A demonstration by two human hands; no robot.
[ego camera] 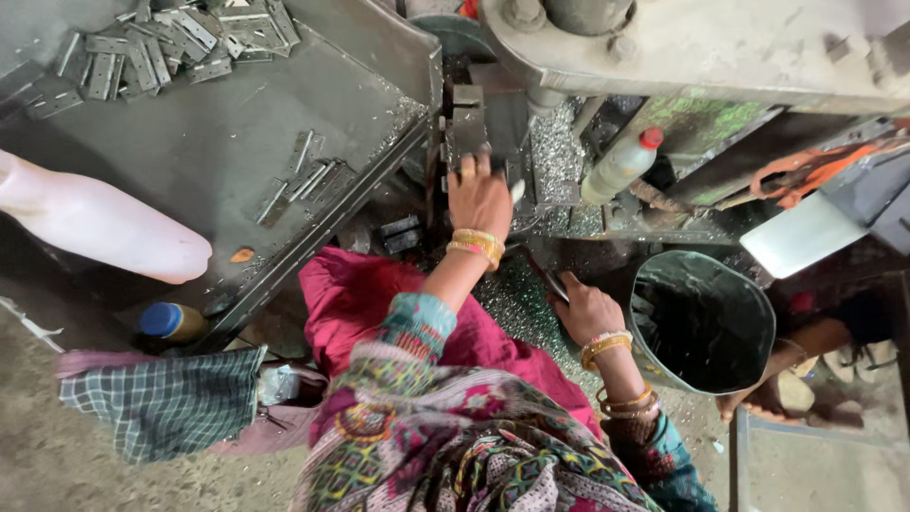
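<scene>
While metal chips litter the press bed, the left hand (pixel 479 194) presses closed fingers on a small metal piece at the die block (pixel 466 128). Right hand (pixel 586 308) grips a dark lever beside the metal bucket (pixel 706 322), apparently mid-stamping; steady alignment matters.

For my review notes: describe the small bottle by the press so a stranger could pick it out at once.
Start at the big grey press machine across the top. Just under its frame, right of the left hand, a small bottle lies tilted on the metal shavings. It is pale and translucent with a red cap, unlike the far larger whitish jug at the left edge.
</scene>
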